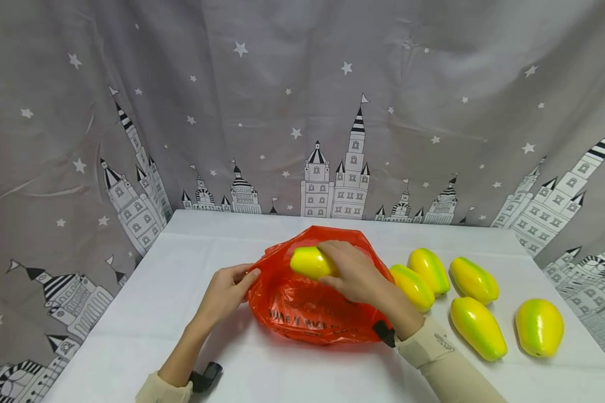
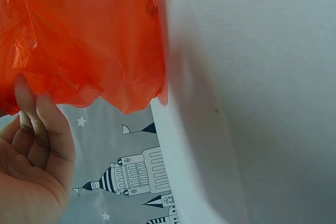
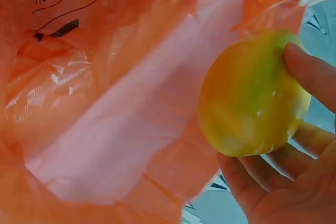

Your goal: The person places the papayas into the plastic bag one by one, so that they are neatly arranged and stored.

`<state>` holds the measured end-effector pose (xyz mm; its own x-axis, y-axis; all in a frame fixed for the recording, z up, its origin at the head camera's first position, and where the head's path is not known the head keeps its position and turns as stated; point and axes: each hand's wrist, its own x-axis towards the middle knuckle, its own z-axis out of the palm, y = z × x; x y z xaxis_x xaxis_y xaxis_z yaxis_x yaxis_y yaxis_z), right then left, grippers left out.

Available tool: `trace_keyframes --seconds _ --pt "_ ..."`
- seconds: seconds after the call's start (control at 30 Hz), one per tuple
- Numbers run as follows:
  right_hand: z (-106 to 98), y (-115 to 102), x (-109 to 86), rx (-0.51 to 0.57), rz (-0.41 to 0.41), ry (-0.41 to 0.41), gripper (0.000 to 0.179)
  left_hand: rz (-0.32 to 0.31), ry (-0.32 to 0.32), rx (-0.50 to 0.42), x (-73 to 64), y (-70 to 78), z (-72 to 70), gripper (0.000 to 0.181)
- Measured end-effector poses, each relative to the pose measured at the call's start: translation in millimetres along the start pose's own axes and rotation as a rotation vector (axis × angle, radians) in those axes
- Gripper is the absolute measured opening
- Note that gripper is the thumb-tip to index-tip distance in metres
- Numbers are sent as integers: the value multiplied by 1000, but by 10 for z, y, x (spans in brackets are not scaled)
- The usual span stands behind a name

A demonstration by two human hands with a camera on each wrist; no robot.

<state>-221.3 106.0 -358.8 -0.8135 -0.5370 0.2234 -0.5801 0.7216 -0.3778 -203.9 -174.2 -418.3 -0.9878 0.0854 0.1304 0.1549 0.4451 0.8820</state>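
Observation:
A red plastic bag (image 1: 302,313) with dark printing lies spread on the table, its mouth held wide. My left hand (image 1: 229,294) pinches the bag's left rim; in the left wrist view the fingers (image 2: 55,124) curl at the edge of the red plastic. Over the bag's mouth my right hand (image 1: 352,270) grips a yellow-green mango (image 1: 310,263). From the right wrist, thumb and fingers are seen wrapped about the mango (image 3: 254,95), with the bag's inside (image 3: 121,129) beneath it.
To the right of the bag lie several more mangoes, among them one at the front (image 1: 479,329) and one at the far right (image 1: 539,327). A white cloth covers the table (image 1: 201,240). Behind it hangs a grey curtain (image 1: 262,112) printed with castles and stars.

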Motion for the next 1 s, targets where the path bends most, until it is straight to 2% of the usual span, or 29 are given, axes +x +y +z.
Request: trace_keyframes --seconds 0.2,0.4,0.53,0.77,1.0 --pt "172 77 158 0 66 -47 64 23 2 1 -25 -40 0 30" --pt "317 132 239 11 92 -73 63 46 5 8 -40 -85 -1 29" --pt "388 135 264 29 91 -76 62 59 16 26 -50 -106 6 27" --pt "474 160 273 22 70 -77 61 52 -5 9 -70 -107 38 28" --pt "550 199 308 14 80 -62 63 64 10 2 -70 -112 4 29"
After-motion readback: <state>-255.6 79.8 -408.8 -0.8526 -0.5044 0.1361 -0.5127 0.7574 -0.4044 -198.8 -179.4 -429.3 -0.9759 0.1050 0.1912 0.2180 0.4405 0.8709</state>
